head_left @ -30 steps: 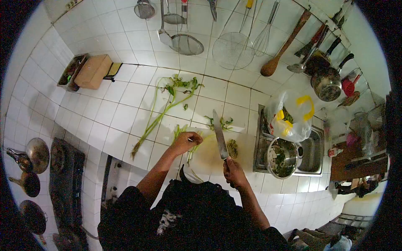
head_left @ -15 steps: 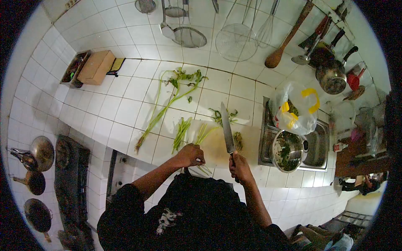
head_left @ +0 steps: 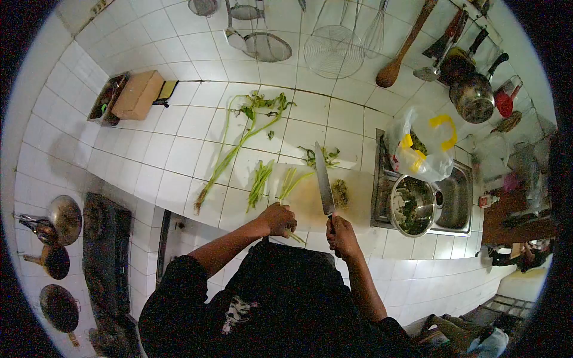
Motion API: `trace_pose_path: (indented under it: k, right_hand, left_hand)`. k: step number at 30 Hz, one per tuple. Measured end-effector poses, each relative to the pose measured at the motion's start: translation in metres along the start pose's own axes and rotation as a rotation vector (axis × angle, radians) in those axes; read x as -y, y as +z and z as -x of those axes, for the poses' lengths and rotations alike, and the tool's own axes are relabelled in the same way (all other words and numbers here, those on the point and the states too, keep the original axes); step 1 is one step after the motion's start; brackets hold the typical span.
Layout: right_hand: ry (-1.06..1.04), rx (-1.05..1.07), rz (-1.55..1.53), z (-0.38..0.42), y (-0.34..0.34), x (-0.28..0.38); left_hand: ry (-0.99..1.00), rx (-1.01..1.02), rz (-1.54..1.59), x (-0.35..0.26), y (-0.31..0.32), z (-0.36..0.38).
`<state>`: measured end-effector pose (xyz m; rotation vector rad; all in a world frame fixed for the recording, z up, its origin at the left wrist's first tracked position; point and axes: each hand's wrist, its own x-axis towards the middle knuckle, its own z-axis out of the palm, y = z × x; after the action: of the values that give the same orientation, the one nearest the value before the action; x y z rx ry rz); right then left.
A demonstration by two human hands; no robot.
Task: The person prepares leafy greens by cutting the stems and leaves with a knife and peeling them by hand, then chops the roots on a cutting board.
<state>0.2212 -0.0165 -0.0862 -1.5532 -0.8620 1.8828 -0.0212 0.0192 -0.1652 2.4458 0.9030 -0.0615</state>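
1. Steel is the long, pointed blade of the knife (head_left: 324,182); its dark handle is gripped by the right hand (head_left: 341,236), and the blade lies over the board (head_left: 360,212).
2. The left hand (head_left: 279,219) has curled, closed fingers at the near edge of the board. Thin, smooth stalks (head_left: 289,184) show above and below it; whether it grips them, I cannot tell.
3. Fine chopped greens (head_left: 340,194) lie on the pale, flat board, right of the blade.
4. On glossy square tiles (head_left: 149,179), long plants (head_left: 239,143) have stringy roots and crumpled leaves.
5. The round, shiny bowl (head_left: 434,206), at the sink (head_left: 462,206), contains leafy pieces.
6. The crinkled, see-through bag (head_left: 439,170) has yellow parts and greenery inside.
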Motion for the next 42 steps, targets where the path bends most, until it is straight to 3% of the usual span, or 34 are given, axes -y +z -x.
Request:
trace_pose_path:
  k: [8,11,13,14,15,17,18,24,28,33,39,41,42]
  right_hand:
    - [0.026,0.021,0.035,0.004,0.006,0.008]
    - [0.024,0.018,0.039,0.004,0.008,0.009]
    - [0.014,0.016,0.025,0.004,0.009,0.009]
    - [0.004,0.022,0.019,0.005,0.009,0.01]
    - [-0.006,0.029,0.013,0.004,0.009,0.011]
    - [-0.011,0.033,0.025,0.003,0.009,0.012]
    - [-0.012,0.035,0.034,0.002,0.01,0.013]
    - [-0.007,0.066,0.033,0.002,0.01,0.014]
    - [-0.016,0.027,0.088,0.011,0.005,0.02]
    - [-0.04,0.025,0.072,0.018,-0.015,0.009]
    - [-0.018,0.025,0.044,0.03,-0.034,0.013]
    - [-0.035,0.022,0.032,0.032,-0.04,0.013]
    - [-0.067,0.021,0.087,0.034,-0.041,0.012]
  left_hand:
    - [0.005,-0.003,-0.222,-0.004,0.005,0.007]
    - [-0.07,-0.189,-0.076,0.002,-0.007,0.021]
    - [-0.224,-0.498,0.11,0.011,-0.024,0.031]
    - [-0.361,-0.556,0.109,0.01,-0.035,0.038]
    - [-0.362,-0.56,0.106,0.015,-0.039,0.041]
    - [-0.647,-0.799,0.276,0.027,-0.042,0.053]
    - [-0.72,-0.851,0.406,0.04,-0.033,0.056]
    - [-0.914,-1.017,0.455,0.057,-0.02,0.056]
    - [-0.954,-1.025,0.533,0.054,-0.017,0.05]
    - [-0.756,-0.876,0.234,0.018,-0.03,0.013]
    - [-0.677,-0.706,0.338,0.025,-0.013,-0.044]
    - [-0.707,-0.638,0.017,0.021,-0.015,-0.055]
    - [-0.703,-0.639,0.013,0.022,-0.013,-0.06]
